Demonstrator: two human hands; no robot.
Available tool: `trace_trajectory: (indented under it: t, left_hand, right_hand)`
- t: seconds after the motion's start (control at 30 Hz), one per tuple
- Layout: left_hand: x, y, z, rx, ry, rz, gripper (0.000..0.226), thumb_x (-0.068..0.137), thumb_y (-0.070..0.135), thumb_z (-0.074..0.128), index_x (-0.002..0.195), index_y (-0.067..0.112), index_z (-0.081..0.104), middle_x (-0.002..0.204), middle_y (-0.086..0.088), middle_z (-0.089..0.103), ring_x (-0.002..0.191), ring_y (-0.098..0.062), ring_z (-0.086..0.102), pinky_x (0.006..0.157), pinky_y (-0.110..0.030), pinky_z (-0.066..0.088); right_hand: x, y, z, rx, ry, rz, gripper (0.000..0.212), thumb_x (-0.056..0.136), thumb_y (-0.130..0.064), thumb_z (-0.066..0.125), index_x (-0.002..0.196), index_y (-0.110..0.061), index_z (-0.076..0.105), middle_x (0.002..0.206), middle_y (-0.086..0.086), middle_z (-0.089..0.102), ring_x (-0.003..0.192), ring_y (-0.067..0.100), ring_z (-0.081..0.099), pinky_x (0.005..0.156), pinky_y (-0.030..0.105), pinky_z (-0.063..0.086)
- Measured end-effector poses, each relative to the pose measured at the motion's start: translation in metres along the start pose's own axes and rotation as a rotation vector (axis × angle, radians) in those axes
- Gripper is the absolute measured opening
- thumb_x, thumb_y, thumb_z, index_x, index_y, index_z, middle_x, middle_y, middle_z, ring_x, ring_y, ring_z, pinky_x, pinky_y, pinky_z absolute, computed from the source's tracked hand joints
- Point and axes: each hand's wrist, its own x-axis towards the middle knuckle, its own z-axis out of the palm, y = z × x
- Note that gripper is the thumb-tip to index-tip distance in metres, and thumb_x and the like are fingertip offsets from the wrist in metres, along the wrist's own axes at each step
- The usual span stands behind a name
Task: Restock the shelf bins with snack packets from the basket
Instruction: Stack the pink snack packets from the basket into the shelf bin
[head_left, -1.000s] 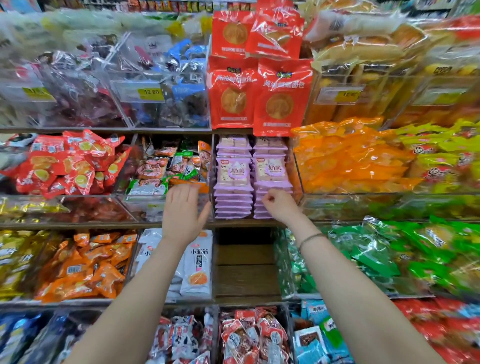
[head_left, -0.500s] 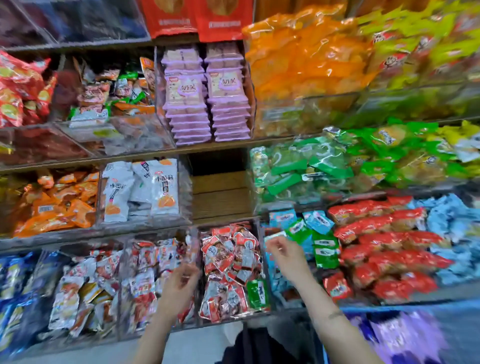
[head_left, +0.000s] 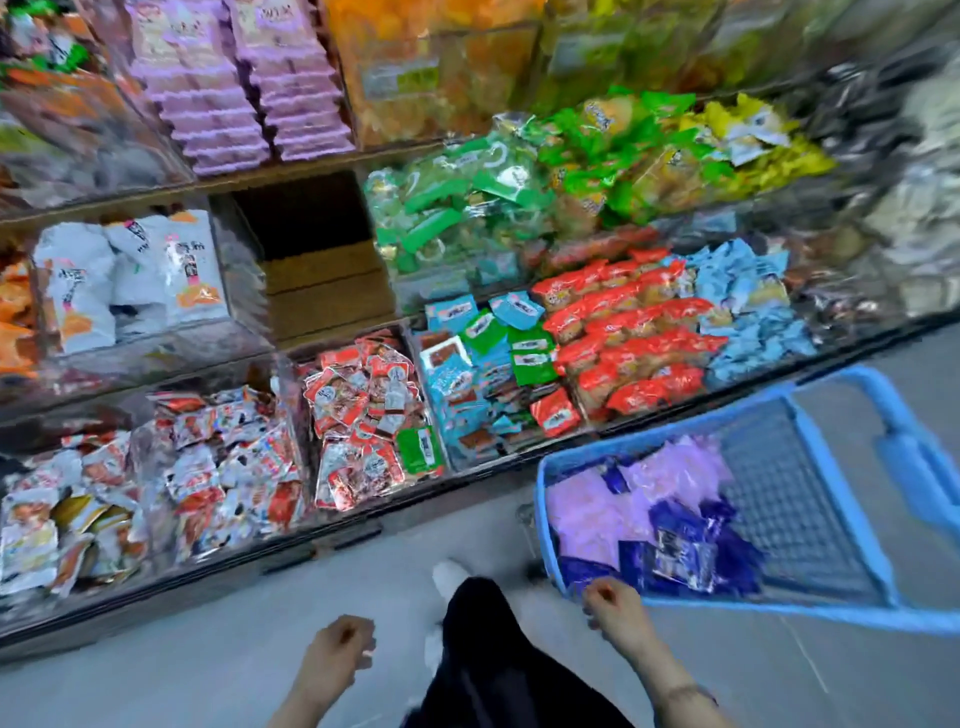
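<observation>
A blue plastic basket (head_left: 831, 519) stands on the floor at the lower right, holding light purple packets (head_left: 587, 509) and dark blue packets (head_left: 685, 551). My right hand (head_left: 615, 610) hangs just at the basket's near rim, fingers loosely curled, holding nothing. My left hand (head_left: 332, 657) is low over the floor, left of my leg, loosely curled and empty. Two stacks of purple packets (head_left: 234, 88) fill a shelf bin at the upper left. The whole view is blurred by motion.
Clear shelf bins hold red packets (head_left: 634, 338), green packets (head_left: 467, 208), light blue packets (head_left: 748, 301) and white packets (head_left: 130, 275). An empty wooden shelf gap (head_left: 317, 260) lies below the purple stacks. Grey floor (head_left: 182, 665) runs along the shelf front.
Both hands have dropped from the shelf bins to near the floor. The view has swung down and right, bringing the blue basket into sight beside my right hand.
</observation>
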Motion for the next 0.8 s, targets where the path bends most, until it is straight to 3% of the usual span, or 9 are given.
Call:
trace_trajectory:
  t: [0.17,0.27,0.37,0.43,0.5,0.6,0.67,0.73,0.8]
  left_hand:
    - [-0.01,0.007,0.054,0.05,-0.084,-0.017,0.013,0.094,0.012,0.054,0.087,0.004,0.062,0.074,-0.008,0.064,0.054,-0.019,0.053,0.045,-0.02,0.027]
    - [-0.023,0.024,0.09,0.095,-0.104,0.04,0.013,0.094,0.011,0.054,0.084,0.005,0.062,0.076,-0.008,0.063,0.058,-0.019,0.054,0.046,-0.021,0.031]
    - [-0.029,0.036,0.134,0.206,-0.129,0.121,0.012,0.093,0.012,0.054,0.085,0.009,0.064,0.084,-0.006,0.063,0.073,-0.021,0.058,0.063,-0.025,0.042]
    - [-0.029,0.043,0.166,0.256,-0.147,0.149,0.01,0.093,0.015,0.056,0.091,0.012,0.065,0.093,-0.005,0.066,0.086,-0.02,0.06,0.077,-0.024,0.043]
    - [-0.022,0.05,0.197,0.239,-0.162,0.119,0.014,0.092,0.015,0.057,0.104,0.011,0.064,0.099,-0.006,0.066,0.09,-0.02,0.06,0.076,-0.018,0.042]
    - [-0.009,0.059,0.237,0.213,-0.156,0.064,0.043,0.093,0.017,0.057,0.134,0.007,0.049,0.125,-0.009,0.059,0.103,-0.015,0.055,0.085,-0.015,0.035]
    - [-0.002,0.064,0.257,0.198,-0.152,0.049,0.059,0.093,0.021,0.058,0.145,0.005,0.034,0.134,-0.008,0.052,0.106,-0.011,0.05,0.088,-0.015,0.031]
    - [0.009,0.067,0.273,0.179,-0.166,0.047,0.061,0.092,0.02,0.059,0.145,0.005,0.032,0.12,-0.002,0.055,0.1,-0.011,0.052,0.086,-0.018,0.036]
    - [0.019,0.07,0.283,0.135,-0.179,0.051,0.048,0.092,0.011,0.059,0.137,0.005,0.043,0.114,-0.002,0.061,0.094,-0.016,0.061,0.083,-0.021,0.045]
  right_hand:
    - [0.009,0.04,-0.04,0.142,0.043,0.133,0.027,0.094,-0.005,0.048,0.067,-0.01,0.05,0.063,0.009,0.051,0.049,0.015,0.045,0.043,0.018,0.032]
    - [0.027,0.052,-0.075,0.217,0.079,0.154,0.026,0.092,-0.002,0.047,0.067,-0.01,0.05,0.061,0.008,0.049,0.048,0.017,0.044,0.045,0.02,0.03]
    - [0.051,0.057,-0.112,0.244,0.089,0.182,0.02,0.092,-0.006,0.05,0.072,-0.01,0.053,0.065,0.007,0.052,0.054,0.019,0.048,0.051,0.025,0.039]
    - [0.073,0.06,-0.133,0.253,0.082,0.186,0.026,0.091,-0.006,0.05,0.065,-0.013,0.05,0.059,0.005,0.051,0.051,0.019,0.045,0.051,0.027,0.038]
    - [0.098,0.06,-0.151,0.26,0.075,0.181,0.029,0.089,-0.006,0.049,0.062,-0.014,0.045,0.056,0.006,0.046,0.048,0.017,0.038,0.048,0.025,0.032]
    - [0.135,0.057,-0.171,0.293,0.078,0.157,0.02,0.089,-0.004,0.054,0.071,-0.01,0.049,0.069,0.012,0.046,0.06,0.017,0.041,0.055,0.028,0.036]
    - [0.158,0.054,-0.182,0.286,0.121,0.111,0.005,0.086,-0.004,0.063,0.083,-0.002,0.059,0.08,0.014,0.057,0.073,0.019,0.05,0.062,0.028,0.042]
    - [0.181,0.049,-0.193,0.268,0.196,0.05,0.027,0.081,0.002,0.066,0.107,0.006,0.059,0.098,0.017,0.063,0.085,0.019,0.055,0.063,0.019,0.046]
    - [0.201,0.041,-0.2,0.226,0.227,0.007,0.055,0.079,0.0,0.068,0.129,0.006,0.046,0.124,0.021,0.056,0.102,0.023,0.056,0.082,0.028,0.05]
